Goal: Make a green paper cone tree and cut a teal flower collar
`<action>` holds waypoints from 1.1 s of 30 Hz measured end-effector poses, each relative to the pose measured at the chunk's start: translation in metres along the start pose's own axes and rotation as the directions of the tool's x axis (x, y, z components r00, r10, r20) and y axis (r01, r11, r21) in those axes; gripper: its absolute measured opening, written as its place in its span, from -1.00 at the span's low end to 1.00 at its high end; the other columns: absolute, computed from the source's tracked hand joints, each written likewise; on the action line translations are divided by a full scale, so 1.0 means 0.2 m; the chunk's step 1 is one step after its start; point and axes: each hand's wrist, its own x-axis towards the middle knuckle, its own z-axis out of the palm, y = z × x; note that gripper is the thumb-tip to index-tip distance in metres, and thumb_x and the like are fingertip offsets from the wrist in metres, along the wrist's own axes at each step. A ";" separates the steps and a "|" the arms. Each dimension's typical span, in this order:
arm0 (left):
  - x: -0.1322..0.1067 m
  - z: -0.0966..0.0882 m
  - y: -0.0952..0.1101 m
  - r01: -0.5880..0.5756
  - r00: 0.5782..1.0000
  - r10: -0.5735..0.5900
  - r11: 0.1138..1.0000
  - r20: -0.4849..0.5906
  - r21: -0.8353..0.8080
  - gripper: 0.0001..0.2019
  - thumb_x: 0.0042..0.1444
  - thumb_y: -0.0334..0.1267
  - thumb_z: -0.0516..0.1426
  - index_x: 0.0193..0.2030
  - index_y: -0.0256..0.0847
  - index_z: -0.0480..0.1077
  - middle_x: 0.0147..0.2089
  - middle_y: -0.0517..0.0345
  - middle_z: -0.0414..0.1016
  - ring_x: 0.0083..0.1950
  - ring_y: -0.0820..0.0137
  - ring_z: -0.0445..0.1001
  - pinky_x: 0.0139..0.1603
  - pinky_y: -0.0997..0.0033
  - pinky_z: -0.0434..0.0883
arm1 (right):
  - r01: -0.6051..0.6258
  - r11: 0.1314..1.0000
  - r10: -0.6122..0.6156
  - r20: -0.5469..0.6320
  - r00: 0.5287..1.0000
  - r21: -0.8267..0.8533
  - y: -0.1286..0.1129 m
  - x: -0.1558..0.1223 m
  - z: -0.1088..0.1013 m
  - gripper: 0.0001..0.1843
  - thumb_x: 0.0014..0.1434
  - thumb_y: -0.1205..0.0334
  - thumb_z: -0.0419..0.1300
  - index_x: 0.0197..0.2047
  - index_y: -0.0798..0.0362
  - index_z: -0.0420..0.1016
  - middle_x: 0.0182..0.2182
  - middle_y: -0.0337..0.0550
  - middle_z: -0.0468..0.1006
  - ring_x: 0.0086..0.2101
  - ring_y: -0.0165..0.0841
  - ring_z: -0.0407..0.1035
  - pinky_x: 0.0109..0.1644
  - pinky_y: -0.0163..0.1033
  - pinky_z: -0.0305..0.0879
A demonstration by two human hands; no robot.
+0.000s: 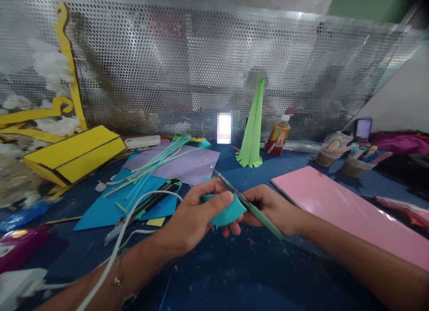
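My left hand is closed on a small piece of teal paper, pinching it between thumb and fingers. My right hand is closed around a thin green stick with a metal-looking tip that slants up to the left across the paper. Both hands meet above the blue table top, near the front middle. Whether the stick is a tool or a rolled paper rod is unclear.
A pink sheet lies right. Blue and lilac sheets with teal paper sticks lie left, beside a yellow cardboard box. A green paper cone, a bottle, a white cable and a perforated metal screen stand behind.
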 end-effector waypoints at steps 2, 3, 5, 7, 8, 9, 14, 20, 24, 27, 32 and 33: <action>0.00 0.01 -0.01 0.019 1.000 -0.019 1.000 0.021 -0.004 -0.66 0.16 0.00 0.36 -0.31 -0.20 0.40 -0.46 0.13 0.61 -0.51 0.33 0.61 -0.57 0.48 0.44 | -0.022 0.997 0.018 0.062 0.998 0.072 0.01 0.01 0.01 -0.63 0.17 -0.07 0.38 -0.34 0.12 0.63 -0.50 -0.25 0.47 -0.46 -0.40 0.26 -0.37 -0.27 0.19; -0.01 0.02 -0.01 0.018 1.000 -0.018 1.000 0.022 -0.007 -0.67 0.17 0.00 0.35 -0.31 -0.20 0.40 -0.45 0.13 0.61 -0.50 0.33 0.61 -0.56 0.48 0.46 | -0.020 0.994 0.011 0.082 0.997 0.103 0.01 0.01 0.01 -0.62 0.16 -0.08 0.39 -0.33 0.12 0.63 -0.48 -0.23 0.50 -0.45 -0.39 0.27 -0.35 -0.27 0.20; 0.00 0.02 -0.01 -0.001 1.000 0.001 0.999 0.006 -0.033 -0.67 0.18 -0.03 0.35 -0.31 -0.20 0.39 -0.40 0.10 0.64 -0.46 0.33 0.63 -0.50 0.46 0.49 | 0.021 0.989 -0.025 0.027 0.999 0.146 0.02 0.02 0.00 -0.60 0.14 -0.11 0.41 -0.34 0.11 0.61 -0.47 -0.23 0.50 -0.45 -0.40 0.27 -0.36 -0.27 0.20; 0.00 0.02 0.01 -0.024 0.999 0.022 0.998 -0.029 -0.064 -0.67 0.17 -0.04 0.37 -0.30 -0.20 0.39 -0.37 0.09 0.65 -0.42 0.33 0.64 -0.45 0.44 0.52 | 0.059 0.982 -0.044 -0.087 0.995 0.179 0.04 0.02 -0.02 -0.55 0.08 -0.17 0.43 -0.37 0.10 0.57 -0.52 -0.26 0.44 -0.49 -0.41 0.24 -0.41 -0.29 0.15; 0.01 0.01 0.01 -0.032 0.998 0.028 0.997 -0.051 -0.076 -0.67 0.16 -0.04 0.37 -0.30 -0.20 0.39 -0.37 0.09 0.65 -0.42 0.33 0.63 -0.44 0.43 0.52 | 0.064 0.980 -0.036 -0.144 0.989 0.190 0.06 0.02 -0.03 -0.52 0.05 -0.20 0.44 -0.37 0.09 0.55 -0.55 -0.28 0.41 -0.51 -0.41 0.23 -0.44 -0.29 0.14; 0.01 0.01 0.02 -0.034 0.997 0.028 0.996 -0.072 -0.083 -0.67 0.16 -0.03 0.37 -0.29 -0.21 0.40 -0.38 0.10 0.65 -0.41 0.33 0.63 -0.43 0.42 0.52 | 0.061 0.978 -0.022 -0.195 0.981 0.198 0.07 0.02 -0.04 -0.49 0.03 -0.24 0.45 -0.37 0.08 0.54 -0.58 -0.29 0.38 -0.53 -0.41 0.23 -0.46 -0.29 0.13; 0.04 -0.02 0.00 0.010 0.989 -0.023 0.996 -0.148 -0.087 -0.67 0.11 -0.09 0.41 -0.25 -0.21 0.39 -0.37 0.13 0.63 -0.39 0.33 0.63 -0.40 0.40 0.53 | 0.021 0.986 0.031 -0.300 0.953 0.168 0.11 0.05 -0.06 -0.40 0.02 -0.37 0.39 -0.39 0.06 0.52 -0.61 -0.28 0.37 -0.54 -0.39 0.22 -0.46 -0.27 0.16; 0.03 -0.03 -0.02 0.007 0.994 -0.016 0.996 -0.107 -0.085 -0.69 0.07 -0.24 0.43 -0.20 -0.22 0.40 -0.36 0.15 0.61 -0.33 0.33 0.63 -0.31 0.39 0.53 | 0.089 0.988 -0.040 -0.338 0.940 0.130 0.07 0.03 -0.04 -0.45 -0.01 -0.28 0.45 -0.28 0.06 0.54 -0.44 -0.24 0.43 -0.41 -0.36 0.27 -0.31 -0.24 0.26; 0.03 -0.03 0.00 -0.007 0.991 -0.007 0.994 -0.137 -0.105 -0.70 0.07 -0.24 0.43 -0.19 -0.22 0.41 -0.33 0.14 0.62 -0.33 0.34 0.63 -0.29 0.37 0.54 | 0.078 0.994 -0.047 -0.322 0.945 0.082 0.08 0.02 -0.04 -0.46 0.11 -0.28 0.38 -0.13 0.00 0.43 -0.28 -0.20 0.42 -0.27 -0.29 0.32 -0.19 -0.19 0.34; 0.03 -0.03 0.00 -0.006 0.988 -0.010 0.994 -0.152 -0.106 -0.69 0.06 -0.23 0.43 -0.20 -0.23 0.41 -0.33 0.13 0.62 -0.35 0.35 0.62 -0.31 0.39 0.52 | 0.042 0.998 -0.026 -0.303 0.953 0.044 0.10 0.02 -0.04 -0.44 0.12 -0.27 0.37 -0.10 0.00 0.40 -0.28 -0.20 0.42 -0.27 -0.28 0.31 -0.19 -0.18 0.34; 0.04 -0.04 0.00 -0.029 0.981 0.006 0.993 -0.196 -0.111 -0.66 0.02 -0.22 0.47 -0.20 -0.22 0.43 -0.36 0.16 0.62 -0.37 0.35 0.63 -0.34 0.41 0.53 | -0.003 0.989 -0.034 -0.246 0.969 -0.147 0.10 0.03 -0.02 -0.57 0.19 -0.11 0.36 -0.11 0.02 0.39 -0.28 -0.24 0.44 -0.30 -0.32 0.29 -0.22 -0.22 0.26; 0.04 -0.04 0.00 -0.038 0.978 0.014 0.993 -0.208 -0.111 -0.64 -0.01 -0.22 0.48 -0.19 -0.22 0.43 -0.37 0.16 0.63 -0.37 0.35 0.63 -0.33 0.41 0.54 | 0.002 0.975 -0.057 -0.242 0.969 -0.222 0.10 0.03 -0.02 -0.61 0.19 -0.08 0.36 -0.15 0.02 0.38 -0.28 -0.24 0.45 -0.29 -0.32 0.28 -0.22 -0.23 0.24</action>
